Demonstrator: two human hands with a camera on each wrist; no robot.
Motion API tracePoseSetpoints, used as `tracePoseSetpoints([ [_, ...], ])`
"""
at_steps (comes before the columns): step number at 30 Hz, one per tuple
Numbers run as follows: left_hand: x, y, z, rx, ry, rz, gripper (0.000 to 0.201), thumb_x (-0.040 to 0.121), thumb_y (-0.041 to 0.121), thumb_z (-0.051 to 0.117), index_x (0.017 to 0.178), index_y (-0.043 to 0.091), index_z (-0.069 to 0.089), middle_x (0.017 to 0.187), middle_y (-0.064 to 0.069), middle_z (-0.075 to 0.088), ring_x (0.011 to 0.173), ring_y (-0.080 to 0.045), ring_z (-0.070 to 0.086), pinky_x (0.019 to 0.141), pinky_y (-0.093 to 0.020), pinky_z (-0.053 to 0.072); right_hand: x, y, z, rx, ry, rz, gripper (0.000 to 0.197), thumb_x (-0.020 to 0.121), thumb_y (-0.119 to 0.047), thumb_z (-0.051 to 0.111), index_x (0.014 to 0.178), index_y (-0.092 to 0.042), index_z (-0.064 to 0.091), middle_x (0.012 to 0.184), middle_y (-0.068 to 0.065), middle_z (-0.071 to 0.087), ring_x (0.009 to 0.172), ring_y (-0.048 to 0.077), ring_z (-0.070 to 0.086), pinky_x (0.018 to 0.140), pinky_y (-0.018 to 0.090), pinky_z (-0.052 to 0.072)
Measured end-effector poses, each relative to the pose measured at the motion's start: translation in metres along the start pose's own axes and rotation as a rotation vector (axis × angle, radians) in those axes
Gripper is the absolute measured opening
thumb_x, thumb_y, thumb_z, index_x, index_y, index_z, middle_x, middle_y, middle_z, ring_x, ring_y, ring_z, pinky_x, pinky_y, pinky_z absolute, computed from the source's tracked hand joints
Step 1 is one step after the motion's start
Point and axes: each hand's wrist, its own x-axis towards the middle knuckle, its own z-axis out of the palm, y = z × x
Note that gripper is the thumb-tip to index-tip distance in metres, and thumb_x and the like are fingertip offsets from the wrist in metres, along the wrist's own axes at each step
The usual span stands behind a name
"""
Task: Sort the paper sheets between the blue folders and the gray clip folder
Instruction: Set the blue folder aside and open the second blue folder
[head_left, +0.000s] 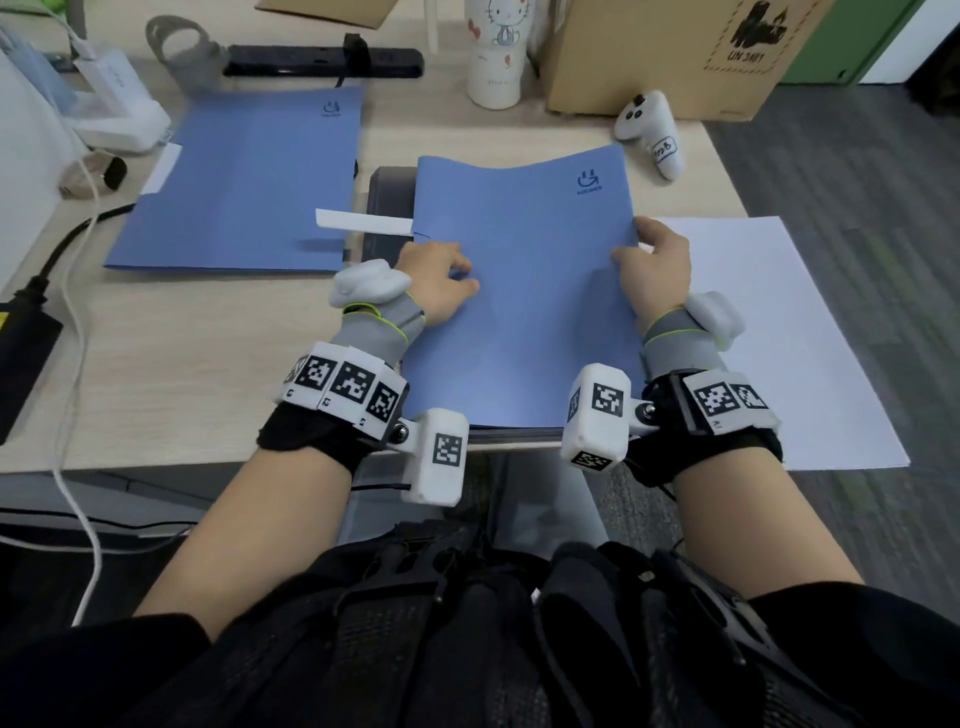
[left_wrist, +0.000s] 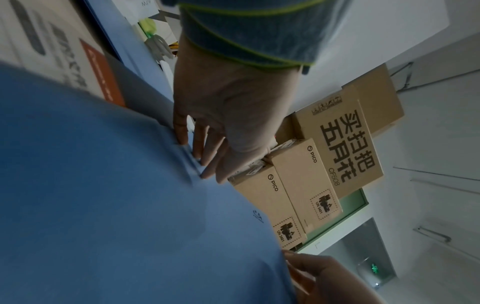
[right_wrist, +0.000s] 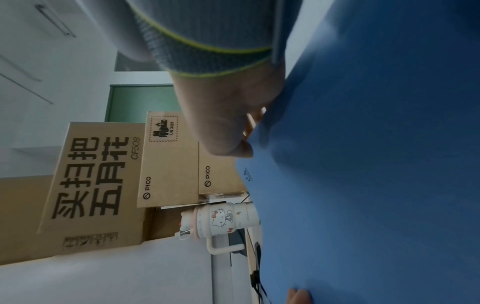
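Observation:
A blue folder (head_left: 524, 312) lies in front of me on top of the gray clip folder (head_left: 387, 195), its far edge bowed upward. My left hand (head_left: 457, 275) pinches its left edge, thumb on the cover (left_wrist: 180, 131) and fingers behind the edge. My right hand (head_left: 639, 244) grips the right edge, thumb on top. A second blue folder (head_left: 244, 182) lies flat at the back left. White paper sheets (head_left: 769, 338) lie to the right, partly over the desk edge. A white label strip (head_left: 363, 221) sticks out left of the held folder.
At the back stand a cartoon-cat tumbler (head_left: 496, 52), a cardboard box (head_left: 675, 52) and a black power strip (head_left: 322, 61). A white controller (head_left: 649, 130) lies beside the box. A white charger (head_left: 114, 104), cables and a black adapter (head_left: 21, 338) crowd the left side.

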Motion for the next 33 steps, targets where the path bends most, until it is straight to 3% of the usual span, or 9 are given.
tracePoseSetpoints([
  [2,0.001,0.001,0.001,0.046,-0.007,-0.019,0.019,0.084,0.03,0.05,0.068,0.023,0.054,0.085,0.014,0.052,0.097,-0.028,0.039,0.076,-0.005,0.029,-0.003,0.0,-0.003,-0.002,-0.043,-0.02,0.043,0.066,-0.017,0.053,0.108,-0.013,0.064,0.118,0.018,0.064,0.089,0.031,0.061,0.085,0.039,0.052],
  [4,0.001,0.003,0.002,0.083,-0.018,-0.017,0.026,0.081,0.034,0.046,0.06,0.032,0.03,0.068,0.017,0.025,0.093,-0.017,0.024,0.065,-0.003,0.019,0.0,0.006,-0.008,0.01,-0.072,-0.023,0.054,0.055,-0.029,0.056,0.107,-0.016,0.065,0.113,0.013,0.067,0.094,0.028,0.064,0.09,0.046,0.053],
  [8,0.004,0.002,0.002,0.113,0.001,0.001,0.022,0.083,0.034,0.05,0.09,0.015,0.061,0.08,0.013,0.045,0.108,-0.028,0.044,0.091,-0.02,0.035,-0.006,0.01,-0.021,0.106,-0.071,0.006,0.045,0.058,-0.026,0.062,0.101,-0.013,0.067,0.1,0.004,0.07,0.096,0.022,0.065,0.091,0.039,0.053],
  [13,0.005,0.002,0.002,0.022,-0.016,-0.029,0.025,0.076,0.035,0.047,0.083,0.013,0.058,0.068,0.017,0.029,0.091,-0.019,0.031,0.068,-0.003,0.019,-0.013,0.026,-0.043,0.322,-0.078,0.024,0.016,0.08,-0.009,0.062,0.095,-0.007,0.067,0.091,0.005,0.066,0.09,0.02,0.061,0.074,0.025,0.053],
  [16,0.007,-0.002,0.004,-0.067,0.022,-0.024,0.028,0.089,0.02,0.054,0.11,0.006,0.066,0.113,0.005,0.061,0.116,-0.027,0.048,0.097,-0.015,0.034,-0.019,0.032,-0.05,0.374,-0.08,0.0,0.016,0.082,-0.009,0.061,0.095,-0.009,0.069,0.094,0.006,0.069,0.091,0.018,0.063,0.079,0.024,0.051],
  [19,0.004,-0.003,0.004,-0.174,0.074,-0.025,0.033,0.09,0.013,0.056,0.122,0.008,0.061,0.143,-0.003,0.047,0.134,-0.019,0.042,0.115,-0.026,0.027,-0.027,0.03,-0.056,0.453,-0.106,-0.031,0.022,0.088,-0.001,0.051,0.099,-0.006,0.07,0.085,0.002,0.072,0.076,0.017,0.064,0.068,0.021,0.051],
  [25,-0.005,0.003,0.005,-0.352,0.122,0.014,0.034,0.091,0.009,0.055,0.126,0.008,0.057,0.134,-0.007,0.055,0.113,-0.014,0.051,0.096,-0.017,0.036,-0.045,0.016,-0.056,0.545,-0.208,-0.144,0.03,0.091,0.001,0.047,0.11,-0.013,0.065,0.088,-0.012,0.074,0.078,0.005,0.064,0.069,0.016,0.049],
  [29,-0.01,0.004,0.002,-0.458,0.118,0.031,0.033,0.091,0.009,0.055,0.124,0.008,0.058,0.124,-0.008,0.06,0.103,-0.01,0.051,0.074,-0.003,0.04,-0.053,0.002,-0.047,0.599,-0.295,-0.172,0.043,0.091,-0.018,0.051,0.134,-0.012,0.052,0.114,0.001,0.065,0.1,0.014,0.055,0.08,0.024,0.046],
  [33,-0.018,0.006,-0.005,-0.559,0.118,0.042,0.031,0.092,0.012,0.055,0.122,0.011,0.059,0.109,0.0,0.057,0.09,-0.006,0.051,0.065,-0.007,0.039,-0.06,-0.018,-0.036,0.483,-0.362,-0.252,0.046,0.095,-0.027,0.044,0.141,-0.021,0.043,0.092,-0.014,0.066,0.082,0.004,0.057,0.075,0.024,0.049],
])
